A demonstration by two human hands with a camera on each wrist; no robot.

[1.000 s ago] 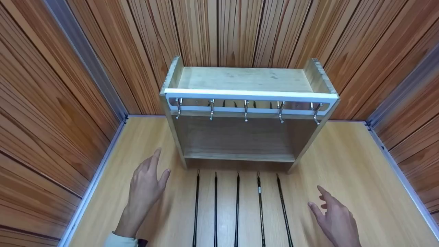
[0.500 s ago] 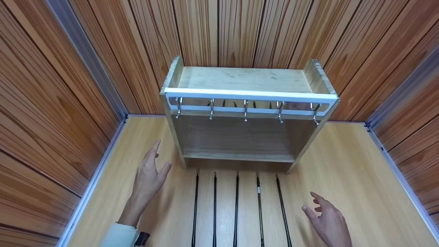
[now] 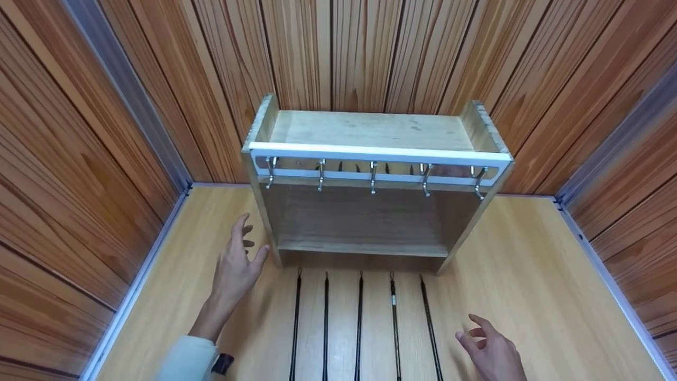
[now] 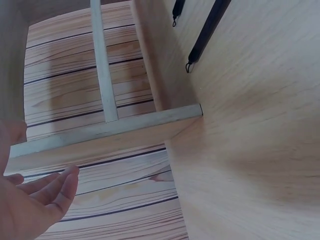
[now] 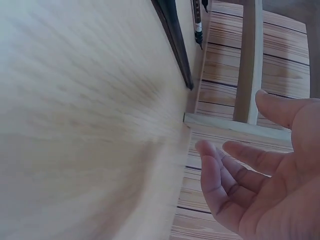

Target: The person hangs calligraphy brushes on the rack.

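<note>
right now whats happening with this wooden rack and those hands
A person has both bare hands open over a light wooden tabletop, holding nothing. The left hand hovers beside the left leg of a pale wooden shelf rack with five metal hooks. The right hand hovers low, right of five black cords lying in parallel before the rack.

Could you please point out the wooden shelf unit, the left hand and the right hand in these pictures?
wooden shelf unit [image 3: 370, 129]: head view, bare top board.
left hand [image 3: 236, 267]: head view, back of the hand.
right hand [image 3: 494, 354]: head view, back of the hand.
</note>
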